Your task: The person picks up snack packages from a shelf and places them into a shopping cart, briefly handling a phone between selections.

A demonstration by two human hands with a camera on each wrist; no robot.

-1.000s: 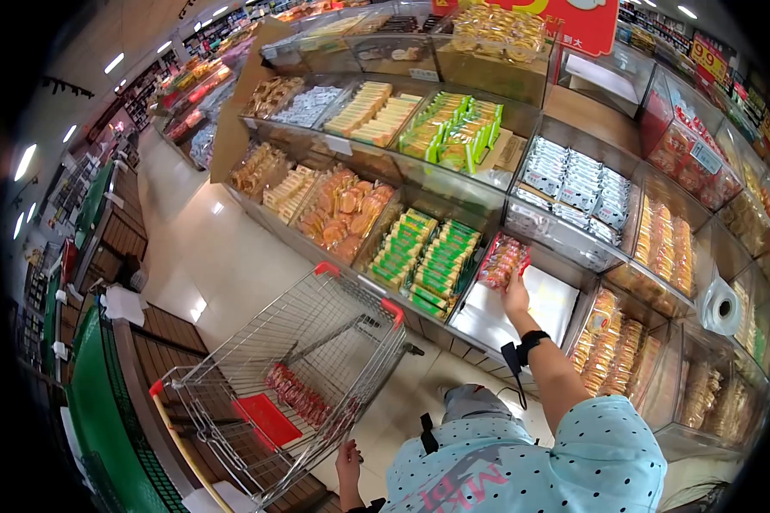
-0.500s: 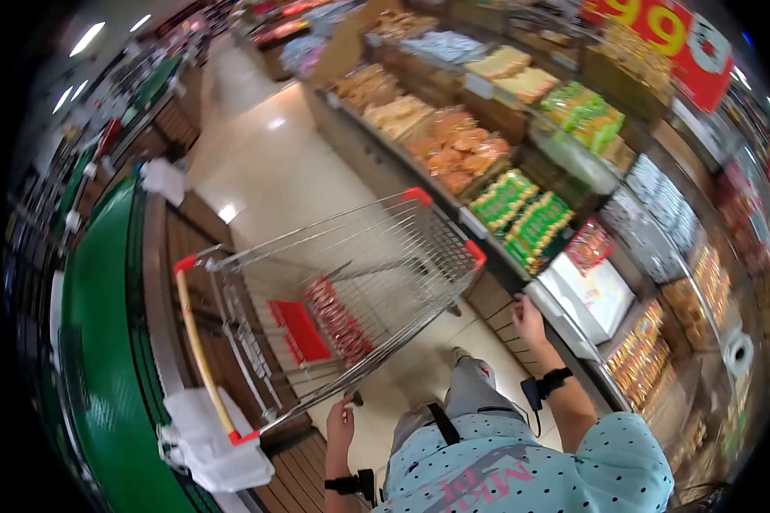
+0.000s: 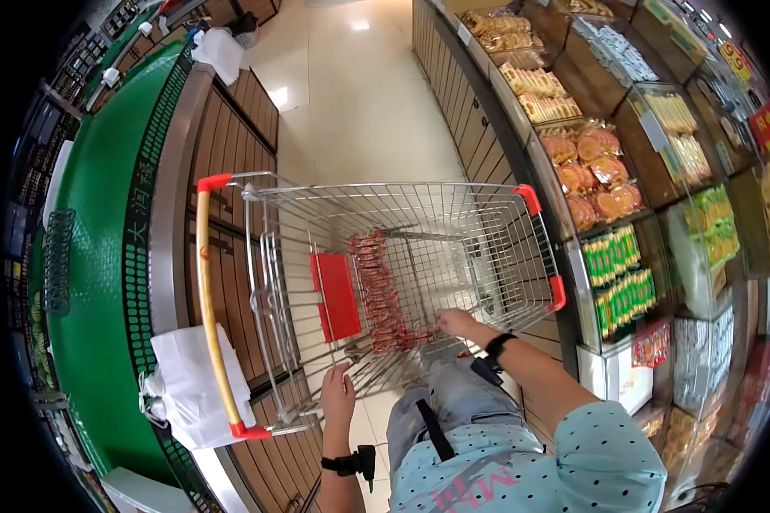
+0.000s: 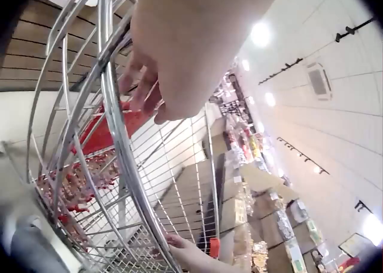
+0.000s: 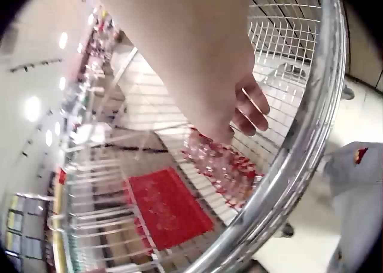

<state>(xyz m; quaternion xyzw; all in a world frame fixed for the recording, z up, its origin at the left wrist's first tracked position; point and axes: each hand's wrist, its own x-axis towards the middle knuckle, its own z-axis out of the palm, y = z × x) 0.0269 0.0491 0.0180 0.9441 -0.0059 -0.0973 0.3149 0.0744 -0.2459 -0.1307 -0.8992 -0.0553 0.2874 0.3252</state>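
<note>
A wire shopping cart [image 3: 556, 293] stands before the person, with red-wrapped packs [image 3: 376, 286] in its basket beside a red panel [image 3: 338, 295]. The right hand [image 3: 456, 322] reaches in over the near rim, to the right of most packs. In the right wrist view this hand [image 5: 233, 105] has loosely bent fingers with nothing in them, above the packs [image 5: 221, 168]. Close to the cart's near left side, the left hand [image 3: 338, 392] hangs loosely curled and empty. The left wrist view has it [image 4: 173, 87] beside a metal rail [image 4: 116, 129]; contact is unclear.
Bins of wrapped snacks [image 3: 603, 171] line the right side, one holding a red pack [image 3: 651, 344] by a white surface. On the left are a green counter [image 3: 103, 282] and a white bag [image 3: 198, 385] near the cart handle [image 3: 210, 308]. Tiled floor [image 3: 359, 103] stretches ahead.
The right hand has let go of the red pack in the bin and moved left over the cart. The head view has swung toward the cart, and the left hand has come up beside it.
</note>
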